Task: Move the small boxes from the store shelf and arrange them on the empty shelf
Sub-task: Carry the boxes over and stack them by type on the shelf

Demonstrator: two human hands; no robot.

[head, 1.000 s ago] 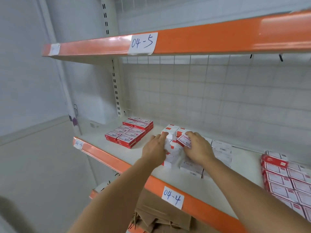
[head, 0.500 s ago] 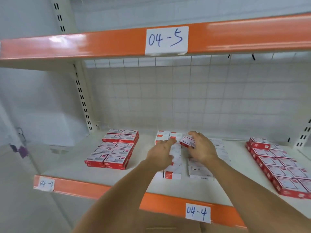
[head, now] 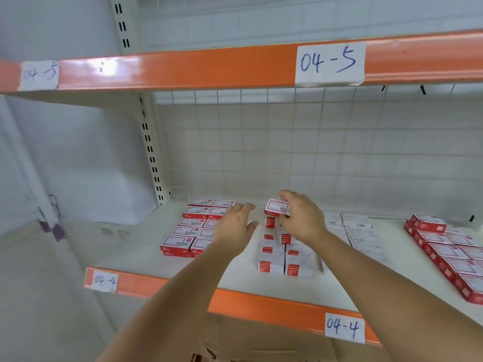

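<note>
The left hand (head: 234, 226) has drawn away leftward, fingers now spread and empty; the right hand (head: 300, 218) still pinches a small box (head: 275, 207), lifted above the stacked boxes (head: 285, 257) beneath it.

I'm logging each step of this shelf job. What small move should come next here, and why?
Probably lift the small box clear of the middle stack. The right hand pinches it just above that stack, while the left hand hovers open beside it, holding nothing.
</note>
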